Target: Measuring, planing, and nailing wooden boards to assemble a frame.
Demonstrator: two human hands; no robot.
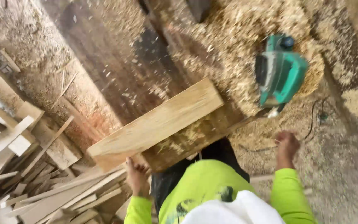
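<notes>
pale planed board (pixel 156 123), left-hand-held

— Are we seeing any packages, labels, signs or screens here?

— No, we are not seeing any.
</notes>
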